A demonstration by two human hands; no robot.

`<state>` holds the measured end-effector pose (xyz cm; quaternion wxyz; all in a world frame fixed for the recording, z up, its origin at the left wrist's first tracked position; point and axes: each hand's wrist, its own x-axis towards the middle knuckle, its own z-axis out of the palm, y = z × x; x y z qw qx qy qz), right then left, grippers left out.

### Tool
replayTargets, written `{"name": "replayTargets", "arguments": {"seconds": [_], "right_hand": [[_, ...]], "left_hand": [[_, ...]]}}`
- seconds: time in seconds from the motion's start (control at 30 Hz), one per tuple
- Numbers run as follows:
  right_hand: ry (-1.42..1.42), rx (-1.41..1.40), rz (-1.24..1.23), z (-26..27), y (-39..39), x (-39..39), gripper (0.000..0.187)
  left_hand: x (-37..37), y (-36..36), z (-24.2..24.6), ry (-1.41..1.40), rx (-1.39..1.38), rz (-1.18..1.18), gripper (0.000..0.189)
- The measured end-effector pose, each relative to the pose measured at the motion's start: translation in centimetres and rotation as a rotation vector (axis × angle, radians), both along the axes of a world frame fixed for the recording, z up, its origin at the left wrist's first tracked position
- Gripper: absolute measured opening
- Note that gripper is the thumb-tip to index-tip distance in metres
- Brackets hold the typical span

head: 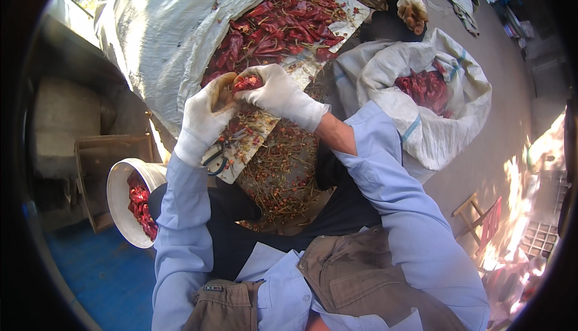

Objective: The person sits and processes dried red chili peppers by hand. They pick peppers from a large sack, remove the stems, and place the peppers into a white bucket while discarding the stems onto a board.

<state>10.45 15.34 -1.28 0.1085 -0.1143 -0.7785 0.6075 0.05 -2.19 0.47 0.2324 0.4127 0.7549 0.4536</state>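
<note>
My right hand (281,94), in a white knit glove, is closed on a dried red chili pepper (247,83). Against it, fingertips curled at the pepper, is my left hand (207,112) in a glove stained brown at the fingers; whether it grips the pepper too I cannot tell. Behind both hands a heap of dried red chilies (280,24) spills from a large white woven sack (149,28) onto a flat pale sheet (305,67). Scissors with dark handles (217,161) lie on the sheet's near end, beside my left wrist, partly hidden by it.
Stems and scraps (280,173) litter the ground between my knees. A tilted white bucket (131,166) of chilies stands left, near a wooden frame (113,139). An open woven sack (469,119) with chilies is at right; beyond it shows a co-worker's gloved hand (412,8). A folding stool (481,220) stands lower right.
</note>
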Motion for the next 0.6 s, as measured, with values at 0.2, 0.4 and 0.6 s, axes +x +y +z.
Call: {"name": "replayTargets", "arguments": {"seconds": [0.2, 0.4, 0.6], "right_hand": [[-0.034, -0.514, -0.067, 0.4, 0.2, -0.1, 0.021], [0.009, -0.59, -0.123, 0.7, -0.2, 0.3, 0.017], [0.021, -0.561, -0.165, 0.6, -0.9, 0.1, 0.013]], "left_hand": [[0.5, 0.1, 0.0, -0.082, 0.224, 0.119, 0.05], [1.2, 0.6, -1.0, 0.2, 0.28, 0.114, 0.032], [1.7, 0.8, -0.9, 0.286, 0.244, 0.196, 0.019]]}}
